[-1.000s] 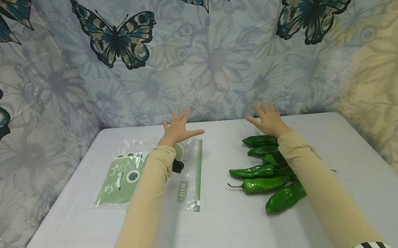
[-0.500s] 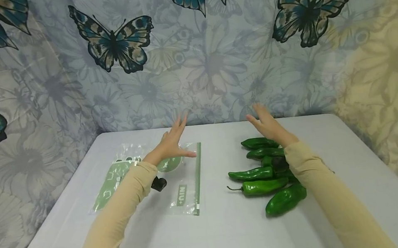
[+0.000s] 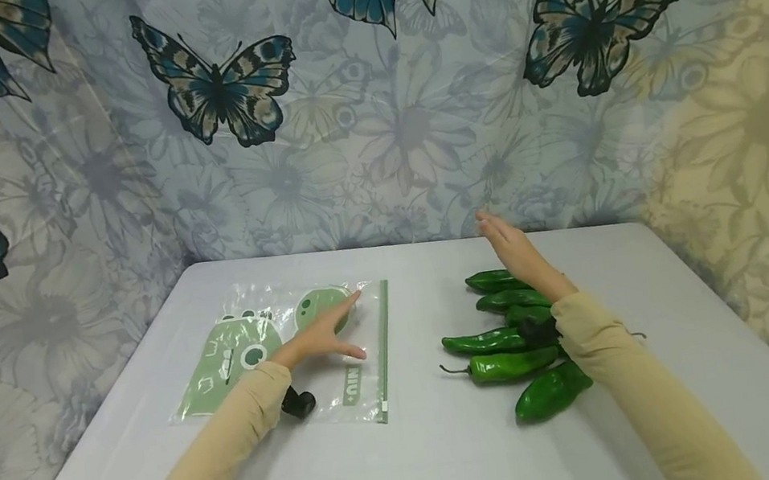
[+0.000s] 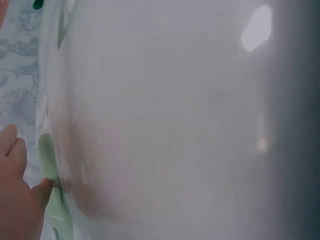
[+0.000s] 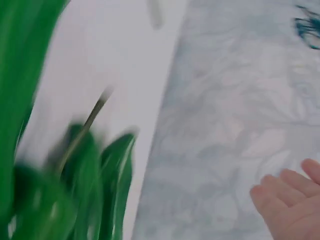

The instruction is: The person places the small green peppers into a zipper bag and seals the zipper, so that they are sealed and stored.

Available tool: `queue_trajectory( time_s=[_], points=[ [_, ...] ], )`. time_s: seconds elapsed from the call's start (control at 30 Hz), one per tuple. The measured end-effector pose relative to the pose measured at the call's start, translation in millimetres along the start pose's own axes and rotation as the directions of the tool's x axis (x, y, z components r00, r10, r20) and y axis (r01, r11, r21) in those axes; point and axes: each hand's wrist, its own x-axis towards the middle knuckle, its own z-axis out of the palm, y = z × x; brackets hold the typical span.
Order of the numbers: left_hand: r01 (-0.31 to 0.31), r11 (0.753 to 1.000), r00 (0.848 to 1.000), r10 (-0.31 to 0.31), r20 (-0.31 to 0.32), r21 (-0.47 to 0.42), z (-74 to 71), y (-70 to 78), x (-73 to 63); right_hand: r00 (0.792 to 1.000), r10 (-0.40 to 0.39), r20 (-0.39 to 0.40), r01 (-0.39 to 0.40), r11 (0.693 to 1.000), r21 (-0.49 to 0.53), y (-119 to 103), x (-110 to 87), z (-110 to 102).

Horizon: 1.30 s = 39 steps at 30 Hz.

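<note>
A clear plastic zip bag (image 3: 371, 392) with green printed patches and a green strip along its right edge lies flat on the left of the table. Over it hovers my left hand (image 3: 320, 338), thumb and fingers spread, holding nothing. Several long green peppers (image 3: 514, 365) lie in a row at right, stems pointing different ways. My right hand (image 3: 521, 254) is raised above the far end of that row, fingers straight and close together, nothing in it. The right forearm covers part of the peppers. In the right wrist view, peppers (image 5: 117, 175) appear large and blurred beside the hand (image 5: 295, 207).
The white table (image 3: 442, 459) ends at the back against a hanging cloth (image 3: 406, 124) printed with butterflies and flowers. A small black wrist camera (image 3: 298, 402) sticks out beneath the left wrist.
My left hand has come back from the table's far edge and lowered over the bag. My right hand has turned sideways, its spread fingers drawn together. Bag and peppers stay put.
</note>
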Motion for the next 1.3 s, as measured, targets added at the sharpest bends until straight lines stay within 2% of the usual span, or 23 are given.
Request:
queue_trajectory(
  time_s=[0.07,0.13,0.2,0.33,0.47,0.67,0.87,0.97,1.2,1.3],
  points=[
    [0.028,0.998,0.999,-0.029,-0.019,-0.053,1.8,-3.2,-4.1,1.000,0.008,0.007,-0.009,0.990,0.141,-4,-1.6,0],
    [0.064,0.995,0.997,-0.067,-0.034,-0.082,2.7,-5.7,-7.2,1.000,0.012,0.020,-0.017,0.964,0.264,-8,-2.2,-1],
    [0.090,0.993,0.995,-0.094,-0.039,-0.078,3.9,-8.0,-9.3,1.000,0.007,0.025,-0.015,0.948,0.318,-13,-2.4,0],
    [0.100,0.995,0.995,-0.100,0.001,0.007,7.7,-11.7,-14.2,0.999,-0.002,0.054,-0.016,0.946,0.325,-19,-3.7,4],
    [0.062,0.991,0.997,-0.066,0.028,0.120,12.4,-12.0,-21.1,0.997,-0.006,0.074,-0.017,0.954,0.301,-20,-8.2,9],
    [0.017,0.978,0.999,-0.022,0.024,0.207,17.2,-7.4,-27.9,0.994,-0.025,0.110,-0.008,0.957,0.290,-15,-18.4,13],
    [0.005,0.982,0.999,0.002,-0.037,0.191,24.7,-13.7,-27.9,0.992,-0.009,0.125,-0.025,0.963,0.267,-1,-25.4,17],
    [-0.008,0.986,0.996,0.021,-0.082,0.165,28.5,-14.4,-29.1,0.993,-0.010,0.115,-0.025,0.952,0.305,3,-26.4,18],
    [0.017,0.989,0.988,0.006,-0.154,0.150,36.5,-16.7,-37.2,0.990,-0.040,0.139,-0.009,0.942,0.335,7,-31.3,31],
    [0.003,0.993,0.981,0.020,-0.191,0.119,35.8,-15.8,-37.6,0.991,-0.042,0.125,-0.007,0.932,0.362,8,-33.1,35]
  ],
)
